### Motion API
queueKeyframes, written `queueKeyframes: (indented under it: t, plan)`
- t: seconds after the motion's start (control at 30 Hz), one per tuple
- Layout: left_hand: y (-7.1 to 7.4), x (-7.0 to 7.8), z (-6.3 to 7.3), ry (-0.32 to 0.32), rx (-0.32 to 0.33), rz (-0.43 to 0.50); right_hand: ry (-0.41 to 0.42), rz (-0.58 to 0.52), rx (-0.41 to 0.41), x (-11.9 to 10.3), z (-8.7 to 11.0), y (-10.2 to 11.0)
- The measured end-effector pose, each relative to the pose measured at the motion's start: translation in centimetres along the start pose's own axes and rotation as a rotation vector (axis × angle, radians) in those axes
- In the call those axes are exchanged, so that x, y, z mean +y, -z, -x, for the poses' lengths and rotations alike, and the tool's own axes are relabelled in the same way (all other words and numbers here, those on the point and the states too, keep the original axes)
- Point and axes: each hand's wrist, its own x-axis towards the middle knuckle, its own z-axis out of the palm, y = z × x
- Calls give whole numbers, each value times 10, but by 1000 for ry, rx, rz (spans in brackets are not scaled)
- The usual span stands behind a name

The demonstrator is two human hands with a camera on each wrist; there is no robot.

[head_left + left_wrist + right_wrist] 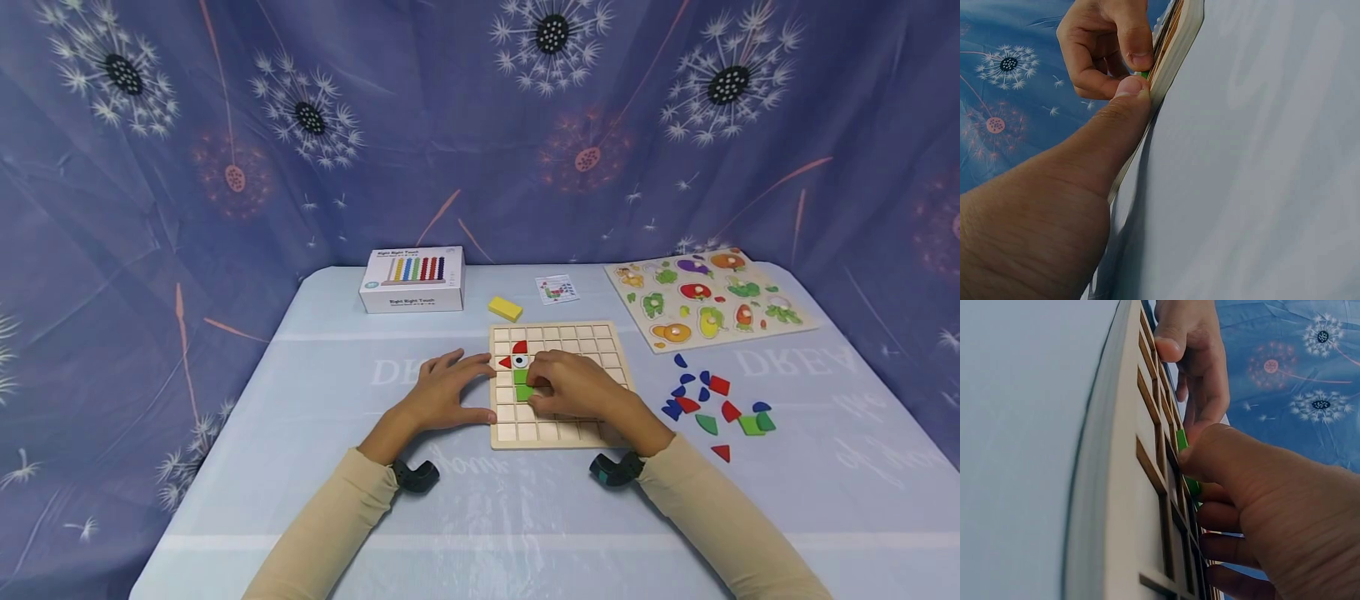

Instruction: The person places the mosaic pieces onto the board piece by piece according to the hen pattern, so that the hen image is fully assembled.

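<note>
A square wooden grid board (pixel 592 432) lies mid-table. Set in its cells are a red quarter-round (pixel 520 347), a red triangle (pixel 506 362), a white eye tile (pixel 520 361) and green squares (pixel 521 377). My right hand (pixel 573 385) is over the board with fingers curled; thumb and fingers pinch a green square (pixel 1192 485) low at the grid, partly hidden by them. My left hand (pixel 447 393) touches the board's left edge, its thumb and fingers spread apart. In the left wrist view, the left thumb (pixel 1129 103) rests against the board's rim.
Loose red, blue and green pieces (pixel 707 423) lie right of the board. Behind it are a yellow block (pixel 506 308), a picture card (pixel 557 289) and a white box (pixel 412 300). A vegetable puzzle board (pixel 720 298) lies at the back right.
</note>
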Motion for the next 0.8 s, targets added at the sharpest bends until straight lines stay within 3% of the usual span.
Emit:
queueKeyframes:
  t: [0.8]
  plan:
    - [-1, -1, 1, -6, 4, 4, 19, -29, -22, -1, 1, 2]
